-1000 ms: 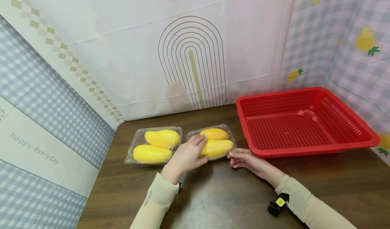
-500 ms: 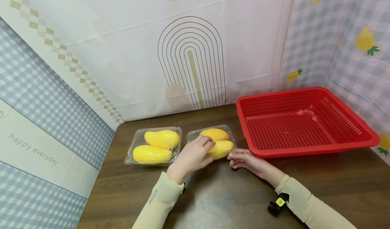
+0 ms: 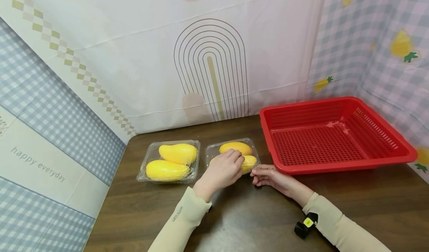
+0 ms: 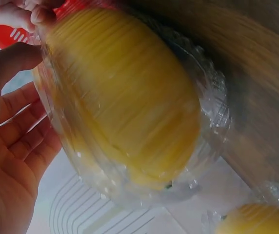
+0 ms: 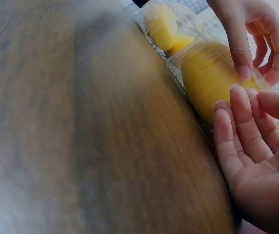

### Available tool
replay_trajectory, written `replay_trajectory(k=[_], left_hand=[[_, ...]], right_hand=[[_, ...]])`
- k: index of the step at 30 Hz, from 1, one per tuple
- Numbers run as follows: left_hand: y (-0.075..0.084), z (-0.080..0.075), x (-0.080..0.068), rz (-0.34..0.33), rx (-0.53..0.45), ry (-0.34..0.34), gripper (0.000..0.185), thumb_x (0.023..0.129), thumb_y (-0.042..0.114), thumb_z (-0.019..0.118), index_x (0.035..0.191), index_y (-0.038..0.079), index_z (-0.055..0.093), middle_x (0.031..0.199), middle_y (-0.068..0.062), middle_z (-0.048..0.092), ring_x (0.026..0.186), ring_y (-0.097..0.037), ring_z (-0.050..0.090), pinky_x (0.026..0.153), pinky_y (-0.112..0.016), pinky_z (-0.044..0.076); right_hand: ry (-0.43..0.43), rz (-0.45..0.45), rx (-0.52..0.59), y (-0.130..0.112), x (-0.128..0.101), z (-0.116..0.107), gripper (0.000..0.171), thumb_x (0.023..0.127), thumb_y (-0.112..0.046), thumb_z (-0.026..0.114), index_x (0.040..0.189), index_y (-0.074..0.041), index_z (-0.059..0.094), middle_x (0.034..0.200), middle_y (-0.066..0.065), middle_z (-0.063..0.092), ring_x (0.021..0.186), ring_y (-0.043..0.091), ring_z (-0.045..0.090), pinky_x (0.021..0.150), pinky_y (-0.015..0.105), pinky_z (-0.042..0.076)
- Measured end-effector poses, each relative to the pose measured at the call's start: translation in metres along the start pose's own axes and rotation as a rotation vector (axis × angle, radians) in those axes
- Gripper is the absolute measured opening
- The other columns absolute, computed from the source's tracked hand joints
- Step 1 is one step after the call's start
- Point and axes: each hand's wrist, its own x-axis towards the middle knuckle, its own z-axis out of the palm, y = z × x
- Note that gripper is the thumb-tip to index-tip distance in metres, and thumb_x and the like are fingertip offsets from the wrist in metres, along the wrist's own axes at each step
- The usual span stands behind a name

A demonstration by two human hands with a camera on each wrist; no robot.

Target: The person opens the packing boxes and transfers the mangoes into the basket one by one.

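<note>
Two yellow mangoes point(image 3: 236, 147) lie in a clear plastic container point(image 3: 212, 147) at the table's centre back. My left hand point(image 3: 223, 171) lies over its near side and partly covers the front mango point(image 3: 249, 163). In the left wrist view, that hand's fingers are loosely bent along the wrinkled clear plastic, right at its surface. My right hand point(image 3: 273, 179) pinches the container's front right corner between thumb and fingers. The right wrist view has both hands' fingertips close together at the plastic. A second clear container point(image 3: 197, 144) with two mangoes point(image 3: 177, 153) stands to the left.
A red perforated basket point(image 3: 335, 166) stands at the right, its near left corner just behind my right hand. The brown wooden table point(image 3: 231, 222) meets a printed cloth backdrop point(image 3: 147, 77) at the back. Checked cloth hangs along both sides.
My left hand has slid right along the container's near side, towards my right hand, and its fingers have bent more. The right hand, both containers and the basket have stayed in place.
</note>
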Motion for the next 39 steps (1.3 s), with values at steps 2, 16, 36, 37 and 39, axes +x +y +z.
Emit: replay_trajectory(k=[2,16,36,37,39], left_hand=[[0.001,0.002,0.002,0.008,0.004,0.003,0.021,0.088,0.023,0.07,0.103,0.009,0.069,0.102,-0.001,0.063,0.091,-0.017,0.059,0.081,-0.027,0.052],[0.0,0.011,0.001,-0.158,-0.288,0.038,0.038,0.088,0.026,0.079,0.119,0.007,0.072,0.118,-0.002,0.069,0.111,-0.016,0.063,0.096,-0.028,0.052],[-0.008,0.023,-0.004,-0.082,-0.257,0.161,0.028,0.089,0.027,0.078,0.11,0.008,0.078,0.109,-0.002,0.075,0.104,-0.017,0.069,0.088,-0.028,0.056],[-0.008,0.023,-0.004,-0.078,-0.258,0.165,0.028,0.089,0.027,0.079,0.109,0.008,0.078,0.109,-0.002,0.075,0.103,-0.017,0.07,0.088,-0.028,0.056],[-0.009,0.023,-0.004,-0.072,-0.26,0.171,0.028,0.089,0.027,0.079,0.109,0.008,0.078,0.108,-0.002,0.076,0.103,-0.018,0.07,0.089,-0.028,0.056]], right_hand=[[-0.002,0.0,0.002,0.0,0.0,0.0,0.015,0.102,-0.018,0.057,0.098,-0.01,0.068,0.088,0.004,0.067,0.085,0.017,0.066,0.082,0.03,0.056],[-0.017,0.002,0.002,0.0,0.0,0.0,0.015,0.102,-0.018,0.055,0.096,-0.013,0.068,0.084,0.001,0.067,0.083,0.015,0.065,0.083,0.032,0.055],[-0.025,0.001,0.006,-0.001,0.0,-0.002,0.015,0.103,-0.02,0.055,0.099,-0.011,0.068,0.084,0.002,0.067,0.083,0.016,0.066,0.084,0.032,0.055],[-0.025,0.0,0.005,-0.001,-0.001,-0.001,0.015,0.103,-0.02,0.055,0.099,-0.011,0.068,0.084,0.002,0.067,0.083,0.016,0.066,0.084,0.032,0.055],[-0.023,0.0,0.002,-0.001,-0.001,-0.001,0.015,0.103,-0.02,0.056,0.1,-0.011,0.068,0.084,0.002,0.067,0.083,0.017,0.066,0.084,0.032,0.055]])
